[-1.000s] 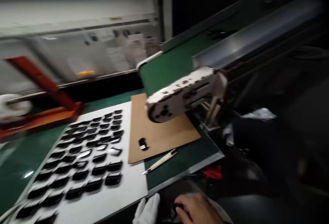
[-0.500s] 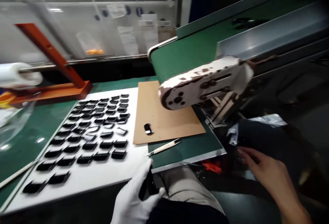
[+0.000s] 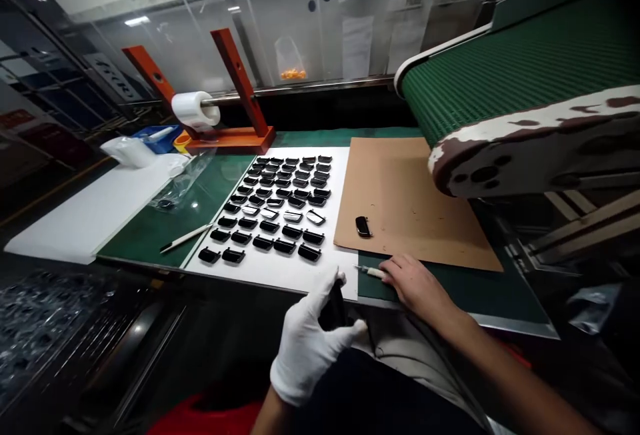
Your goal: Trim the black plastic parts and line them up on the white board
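Note:
My left hand point(image 3: 307, 335), in a white glove, grips a glossy black plastic part point(image 3: 334, 308) between thumb and fingers near the table's front edge. My bare right hand point(image 3: 415, 285) has its fingers closed over the handle of a slim craft knife point(image 3: 373, 272), which lies on the green mat with its thin tip pointing left. Just beyond, a single black part point(image 3: 363, 226) rests on the brown cardboard sheet point(image 3: 415, 175). Left of it, several similar black parts point(image 3: 284, 246) lie in rows on a white sheet point(image 3: 280, 276); a few of them reflect the light.
A conveyor end point(image 3: 465, 162) with a green belt overhangs the cardboard at the right. Behind the rows stands an orange roll stand point(image 3: 235, 142) with a white film roll point(image 3: 195, 110). A pale stick-like tool point(image 3: 186, 238) and clear plastic bag point(image 3: 183, 185) lie on the left mat.
My right hand has moved from the dark area at the right onto the craft knife. The view has swung left. My left hand keeps its black part.

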Demonstrator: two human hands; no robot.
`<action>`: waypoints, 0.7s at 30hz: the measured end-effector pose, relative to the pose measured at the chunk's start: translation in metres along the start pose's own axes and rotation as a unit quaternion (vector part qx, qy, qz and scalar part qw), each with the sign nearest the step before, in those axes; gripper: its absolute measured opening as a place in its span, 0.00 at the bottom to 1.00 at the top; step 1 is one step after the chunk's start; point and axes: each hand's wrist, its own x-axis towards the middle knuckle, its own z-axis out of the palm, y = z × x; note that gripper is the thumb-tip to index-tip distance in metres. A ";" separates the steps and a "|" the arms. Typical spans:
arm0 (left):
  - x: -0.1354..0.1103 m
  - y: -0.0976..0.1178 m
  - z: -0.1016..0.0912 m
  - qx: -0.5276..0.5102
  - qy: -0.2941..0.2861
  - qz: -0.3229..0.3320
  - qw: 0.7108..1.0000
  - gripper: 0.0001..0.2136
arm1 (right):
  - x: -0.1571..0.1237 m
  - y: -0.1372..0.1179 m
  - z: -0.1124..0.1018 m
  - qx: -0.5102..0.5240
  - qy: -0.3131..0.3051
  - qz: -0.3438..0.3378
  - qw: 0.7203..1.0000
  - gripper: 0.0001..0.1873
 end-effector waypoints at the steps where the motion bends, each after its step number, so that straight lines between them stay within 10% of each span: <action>1: 0.000 0.000 -0.001 -0.010 0.004 -0.003 1.000 0.31 | 0.000 0.001 0.000 0.008 0.000 0.002 1.000 0.09; 11: 0.000 0.009 -0.010 -0.038 0.021 -0.010 0.999 0.32 | -0.026 -0.028 -0.042 0.177 0.087 0.085 0.977 0.15; 21: -0.004 0.008 -0.014 -0.018 -0.023 0.001 1.000 0.35 | -0.033 -0.053 -0.068 0.367 -0.111 0.022 0.923 0.18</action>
